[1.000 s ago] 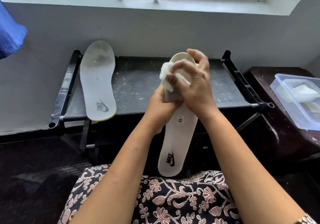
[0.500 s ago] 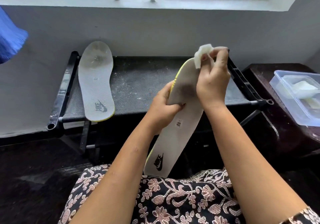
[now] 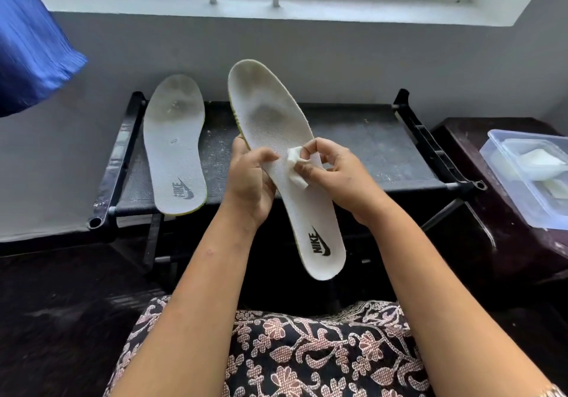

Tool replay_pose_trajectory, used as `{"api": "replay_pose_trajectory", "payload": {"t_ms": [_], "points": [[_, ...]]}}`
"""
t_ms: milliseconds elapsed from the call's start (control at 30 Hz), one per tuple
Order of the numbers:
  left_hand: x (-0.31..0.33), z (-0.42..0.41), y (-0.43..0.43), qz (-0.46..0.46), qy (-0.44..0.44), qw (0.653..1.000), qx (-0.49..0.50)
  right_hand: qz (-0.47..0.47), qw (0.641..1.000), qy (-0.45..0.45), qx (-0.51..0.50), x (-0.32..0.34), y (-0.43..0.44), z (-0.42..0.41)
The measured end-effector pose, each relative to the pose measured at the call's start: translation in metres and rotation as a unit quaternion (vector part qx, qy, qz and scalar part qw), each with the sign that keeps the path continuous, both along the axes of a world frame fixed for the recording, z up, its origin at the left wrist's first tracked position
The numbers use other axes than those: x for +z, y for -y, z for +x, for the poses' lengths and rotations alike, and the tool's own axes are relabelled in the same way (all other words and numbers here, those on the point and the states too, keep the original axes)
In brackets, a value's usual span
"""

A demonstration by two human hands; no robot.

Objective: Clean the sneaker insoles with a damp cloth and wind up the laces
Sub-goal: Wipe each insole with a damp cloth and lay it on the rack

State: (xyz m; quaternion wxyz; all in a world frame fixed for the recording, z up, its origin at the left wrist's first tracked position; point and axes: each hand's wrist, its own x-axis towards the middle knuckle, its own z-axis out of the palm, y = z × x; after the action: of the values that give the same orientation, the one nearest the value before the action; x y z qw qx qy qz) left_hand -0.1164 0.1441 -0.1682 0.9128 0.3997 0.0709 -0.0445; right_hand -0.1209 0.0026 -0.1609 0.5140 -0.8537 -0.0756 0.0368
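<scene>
Under a barred window sill (image 3: 246, 3), a low black surface (image 3: 353, 151) is standing against a pale wall, and the person is sitting in front of it in a patterned garment (image 3: 307, 350). The left hand (image 3: 249, 181) is gripping the held insole (image 3: 276, 114) by its left edge at about mid-length, with the thumb lying on the top face and the fingers curling behind. The right hand (image 3: 335, 175) is pinching a small white cloth (image 3: 295, 166) between thumb and fingertips and pressing it against the middle of that insole. The held insole is hovering above the surface with its fabric side facing the camera; its long axis is running diagonally, the toe pointing up and away to the left toward the window, the heel with the black logo pointing down to the right toward the person. Grey soiling is showing on its forefoot, and a yellow-green rim is showing along its left edge. Well to the left, a second insole (image 3: 176, 144) is lying on the surface, its long axis running front to back, toe toward the wall and logo heel at the front rail. To the right, a clear plastic container (image 3: 522, 194) is sitting on a dark side table (image 3: 461, 181). Blue fabric (image 3: 27, 43) is hanging at the upper left.
</scene>
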Motion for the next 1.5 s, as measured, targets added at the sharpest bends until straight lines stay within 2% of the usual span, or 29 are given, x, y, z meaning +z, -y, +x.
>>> {"api": "replay_pose_trajectory", "payload": {"t_ms": [67, 167, 233, 300, 367, 567, 667, 767, 1000, 1067, 1167, 1233, 1333, 1367, 1433, 1500], "points": [[0.004, -0.005, 0.002, -0.037, -0.002, 0.997, -0.066, 0.01, 1.0, 0.016, -0.02, 0.0, -0.003, -0.001], [0.005, -0.015, 0.011, 0.003, 0.016, 0.982, -0.187, 0.058, 0.99, 0.067, -0.113, 0.002, -0.01, -0.001], [0.003, -0.019, 0.019, 0.017, 0.012, 0.973, -0.232, 0.118, 0.975, 0.081, -0.172, 0.003, -0.013, 0.001], [0.002, -0.02, 0.024, 0.008, -0.005, 0.97, -0.244, 0.136, 0.968, 0.084, -0.191, 0.003, -0.014, 0.001], [0.001, -0.017, 0.023, -0.016, -0.024, 0.973, -0.23, 0.109, 0.977, 0.076, -0.167, 0.0, -0.017, 0.001], [0.004, -0.011, 0.005, -0.117, -0.041, 0.978, -0.169, 0.03, 0.999, 0.02, 0.002, 0.009, -0.017, -0.008], [0.002, -0.006, -0.001, -0.13, -0.072, 0.982, -0.115, 0.019, 0.996, -0.003, 0.09, 0.016, -0.013, -0.018], [-0.002, -0.003, -0.003, -0.151, -0.085, 0.982, -0.076, -0.019, 0.992, -0.021, 0.123, 0.02, -0.011, -0.022], [0.003, -0.006, -0.003, -0.162, -0.077, 0.98, -0.092, -0.082, 0.966, -0.079, 0.232, 0.028, 0.011, -0.021], [0.002, -0.005, -0.003, -0.169, -0.073, 0.978, -0.095, -0.13, 0.964, -0.068, 0.223, 0.032, 0.022, -0.02], [0.003, -0.005, -0.004, -0.175, -0.069, 0.979, -0.084, -0.202, 0.967, -0.041, 0.149, 0.037, 0.045, -0.018], [0.004, -0.004, -0.004, -0.151, -0.068, 0.983, -0.081, -0.156, 0.984, -0.007, 0.085, 0.04, 0.053, -0.017], [0.003, -0.006, 0.0, -0.103, -0.076, 0.987, -0.096, -0.025, 0.998, 0.058, 0.006, 0.037, 0.04, -0.013], [0.004, -0.007, 0.001, -0.094, -0.076, 0.987, -0.104, -0.019, 0.997, 0.079, -0.001, 0.035, 0.032, -0.011], [0.006, -0.009, 0.002, -0.102, -0.079, 0.985, -0.111, -0.067, 0.993, 0.101, 0.009, 0.028, 0.015, -0.012], [0.007, -0.009, 0.0, -0.11, -0.08, 0.985, -0.106, -0.117, 0.99, 0.062, 0.047, 0.024, 0.008, -0.016]]}}
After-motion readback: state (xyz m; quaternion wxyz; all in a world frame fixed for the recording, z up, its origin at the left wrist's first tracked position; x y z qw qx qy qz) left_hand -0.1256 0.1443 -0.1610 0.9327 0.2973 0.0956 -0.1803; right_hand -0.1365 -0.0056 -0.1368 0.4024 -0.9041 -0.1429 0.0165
